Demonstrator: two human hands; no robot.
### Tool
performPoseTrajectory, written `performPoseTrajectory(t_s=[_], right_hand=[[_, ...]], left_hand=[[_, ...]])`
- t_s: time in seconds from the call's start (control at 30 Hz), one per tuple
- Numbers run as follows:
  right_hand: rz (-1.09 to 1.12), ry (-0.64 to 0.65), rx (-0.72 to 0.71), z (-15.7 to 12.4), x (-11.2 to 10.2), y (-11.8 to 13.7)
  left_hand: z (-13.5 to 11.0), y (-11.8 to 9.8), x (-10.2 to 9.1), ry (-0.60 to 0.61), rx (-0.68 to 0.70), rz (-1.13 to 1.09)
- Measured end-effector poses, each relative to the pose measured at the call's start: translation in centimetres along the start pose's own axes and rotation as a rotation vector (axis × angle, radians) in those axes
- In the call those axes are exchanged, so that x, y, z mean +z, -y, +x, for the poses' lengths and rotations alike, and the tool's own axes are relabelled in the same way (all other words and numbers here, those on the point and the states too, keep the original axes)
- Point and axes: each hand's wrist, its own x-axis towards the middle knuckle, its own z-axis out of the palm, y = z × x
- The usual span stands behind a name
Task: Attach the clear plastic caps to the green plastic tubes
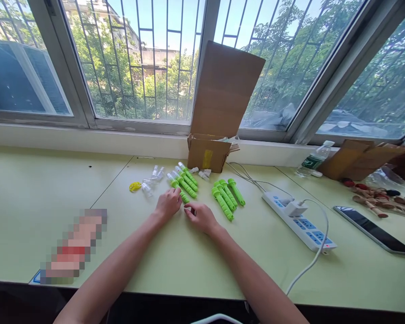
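My left hand (168, 204) has its fingers curled over the nearest green spiral-grooved plastic tube (185, 198), one of several lying side by side with clear caps on their far ends. By that tube's near end rests my right hand (202, 217), its fingers bent and closed; what they hold, if anything, is hidden. To the right lie several more green tubes (222, 204) that show no clear cap. Loose clear caps (147, 189) are left of the capped row, beside a small yellow piece (135, 186). More small whitish-clear caps (205, 174) sit behind.
An open cardboard box (202, 155) stands against the window sill. On the right are a white power strip (300, 222) with cables, a phone (374, 229), a water bottle (313, 159) and wooden pieces (378, 200). A blurred-out item (74, 247) lies at left.
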Motion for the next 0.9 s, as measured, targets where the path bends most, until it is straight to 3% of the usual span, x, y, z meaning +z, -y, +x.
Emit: performPoseTrajectory(t_s=[0.27,0.57,0.73,0.9], right_hand=[[-0.059,-0.086,0.067,0.3,0.1,-0.5],[-0.370,-0.432,0.272,0.4,-0.8,-1.8],[-0.475,-0.433,0.399,0.4,-0.6,-2.3],[-0.476,-0.410,0.392,0.3,-0.5,-2.2]], left_hand=[[-0.3,-1.1,0.5,0.005,-0.004,-0.011],[-0.1,-0.7,0.6,-0.007,0.017,-0.035],[-0.1,-0.6,0.7,-0.008,0.012,-0.054],[0.0,-0.3,1.2,-0.051,0.053,-0.048]])
